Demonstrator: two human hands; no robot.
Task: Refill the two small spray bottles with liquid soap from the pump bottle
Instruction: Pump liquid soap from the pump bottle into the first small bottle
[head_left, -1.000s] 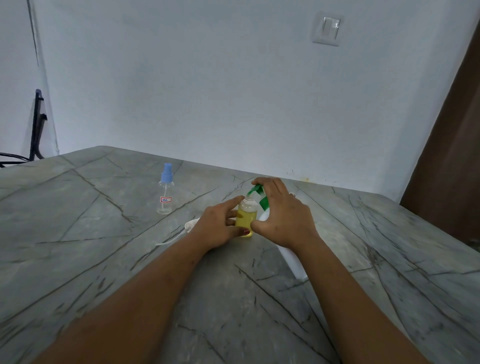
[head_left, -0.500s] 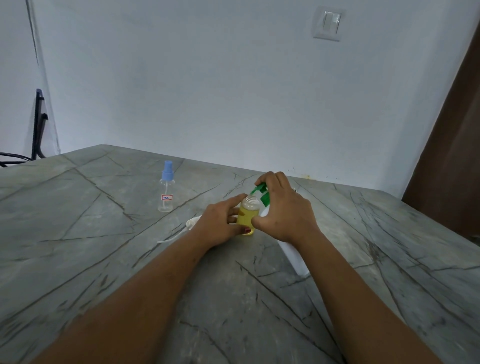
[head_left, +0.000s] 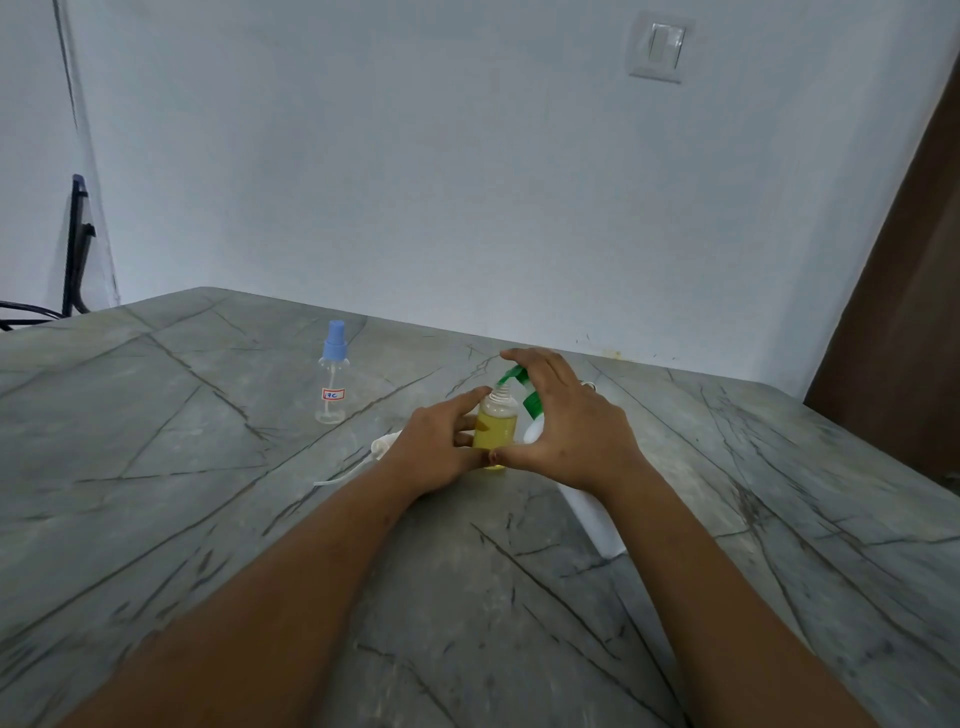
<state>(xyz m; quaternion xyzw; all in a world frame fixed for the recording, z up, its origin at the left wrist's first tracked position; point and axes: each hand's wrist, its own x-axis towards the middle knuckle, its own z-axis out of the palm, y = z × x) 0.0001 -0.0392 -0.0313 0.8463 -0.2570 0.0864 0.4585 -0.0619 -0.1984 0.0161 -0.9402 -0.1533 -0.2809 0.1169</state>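
The left hand (head_left: 441, 452) still grips the small uncapped clear bottle of yellow liquid (head_left: 496, 427), upright on the grey marble-patterned worktop (head_left: 208, 467). The right hand (head_left: 566, 426) remains closed over the white pump bottle with green nozzle (head_left: 532, 410), nozzle at the neck. The blue-capped clear spray bottle (head_left: 331, 376) stands unmoved, well apart

Both forearms are bare to the frame's lower edge, with no sleeves showing. The left hand (head_left: 439, 447) and right hand (head_left: 569, 431) wear no gloves. No wristwatch shows.
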